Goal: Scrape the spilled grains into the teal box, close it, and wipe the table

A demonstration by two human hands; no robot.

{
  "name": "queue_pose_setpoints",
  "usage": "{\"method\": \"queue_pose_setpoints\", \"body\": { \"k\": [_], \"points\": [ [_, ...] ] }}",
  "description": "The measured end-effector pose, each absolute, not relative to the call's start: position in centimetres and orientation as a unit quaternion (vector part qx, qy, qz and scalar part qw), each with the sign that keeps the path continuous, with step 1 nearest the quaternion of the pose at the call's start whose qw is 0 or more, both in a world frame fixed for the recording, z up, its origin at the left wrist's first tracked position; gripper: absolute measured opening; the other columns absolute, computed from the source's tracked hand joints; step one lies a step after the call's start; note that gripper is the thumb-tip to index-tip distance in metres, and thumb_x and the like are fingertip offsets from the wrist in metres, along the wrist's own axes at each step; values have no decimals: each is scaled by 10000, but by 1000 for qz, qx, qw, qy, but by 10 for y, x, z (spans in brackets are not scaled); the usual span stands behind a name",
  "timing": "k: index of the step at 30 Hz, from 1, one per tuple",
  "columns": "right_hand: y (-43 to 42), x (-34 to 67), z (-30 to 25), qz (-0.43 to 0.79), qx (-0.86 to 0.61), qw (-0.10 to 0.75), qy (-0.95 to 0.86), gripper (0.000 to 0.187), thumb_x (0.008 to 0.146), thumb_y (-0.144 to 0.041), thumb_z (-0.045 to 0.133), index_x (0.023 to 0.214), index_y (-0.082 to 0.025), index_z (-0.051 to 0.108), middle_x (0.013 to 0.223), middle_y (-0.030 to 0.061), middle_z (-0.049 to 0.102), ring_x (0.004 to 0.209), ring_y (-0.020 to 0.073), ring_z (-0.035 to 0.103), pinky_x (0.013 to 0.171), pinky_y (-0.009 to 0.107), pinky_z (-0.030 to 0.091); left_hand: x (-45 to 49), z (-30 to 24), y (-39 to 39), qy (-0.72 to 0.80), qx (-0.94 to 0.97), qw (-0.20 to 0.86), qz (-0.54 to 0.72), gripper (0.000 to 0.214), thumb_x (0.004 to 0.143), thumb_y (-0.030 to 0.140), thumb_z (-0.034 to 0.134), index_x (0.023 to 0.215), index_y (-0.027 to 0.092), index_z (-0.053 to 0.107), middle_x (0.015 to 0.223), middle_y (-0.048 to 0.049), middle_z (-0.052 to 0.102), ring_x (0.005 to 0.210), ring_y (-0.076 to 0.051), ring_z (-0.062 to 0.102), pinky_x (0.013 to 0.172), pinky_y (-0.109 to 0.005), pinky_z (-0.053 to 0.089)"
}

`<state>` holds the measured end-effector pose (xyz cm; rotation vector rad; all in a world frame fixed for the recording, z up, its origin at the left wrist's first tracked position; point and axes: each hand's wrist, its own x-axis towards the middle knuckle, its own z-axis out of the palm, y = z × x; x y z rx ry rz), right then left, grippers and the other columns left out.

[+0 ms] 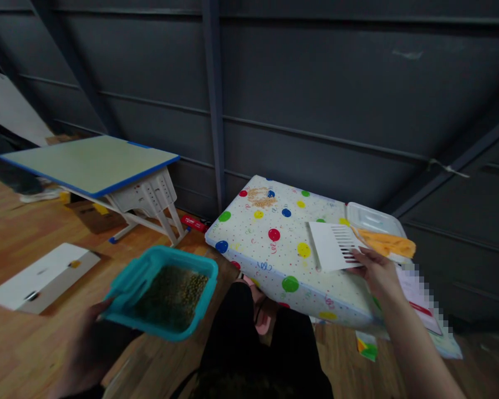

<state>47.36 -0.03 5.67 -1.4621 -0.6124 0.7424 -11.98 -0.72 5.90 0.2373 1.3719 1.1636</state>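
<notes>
The left hand (89,338) grips the outer rim of a teal basin (122,280) containing greenish grains (193,291), held off the desk (243,241) beyond its near left corner. The right hand (374,269) is closed on the slotted end of a white sheet (326,246), over the desk's right half, beside an orange cloth (386,243); tan grains (261,197) lie near the far left corner.
</notes>
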Motion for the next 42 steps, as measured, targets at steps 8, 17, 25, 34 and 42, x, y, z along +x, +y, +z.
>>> {"method": "queue_pose_setpoints", "body": {
  "k": [8,17,25,34,42],
  "points": [
    [22,409,62,386,-635,609,-276,395,635,-279,868,922,-218,602,866,36,724,734,205,718,581,307,644,-129,83,50,554,178,570,580,341,818,425,553,1124,377,696,1125,68,803,1349,-378,539,988,-641,551],
    [71,353,60,432,-633,579,-280,390,641,-323,855,904,-226,584,881,62,749,760,225,733,582,309,637,-123,54,158,493,194,601,598,229,843,434,587,1003,279,638,852,40,733,895,-264,640,865,-485,578],
    [83,352,49,474,-657,533,-244,424,678,-472,848,968,-266,618,996,96,782,840,305,765,642,421,659,-107,34,248,487,215,622,574,297,821,390,590,1076,244,631,970,-27,760,1015,-337,665,826,-515,592],
    [78,348,58,487,-711,458,-220,490,718,-591,801,1045,-306,574,1078,86,780,972,342,756,678,439,661,-99,33,269,566,206,613,511,315,776,349,604,1059,214,635,962,-66,751,938,-291,692,789,-450,598],
    [76,322,65,473,-722,448,-232,561,710,-605,804,1129,-283,618,1068,98,784,955,343,762,699,425,677,-71,24,260,567,197,640,479,266,755,339,576,979,205,631,912,-57,743,844,-273,687,722,-429,578]
  ]
}}
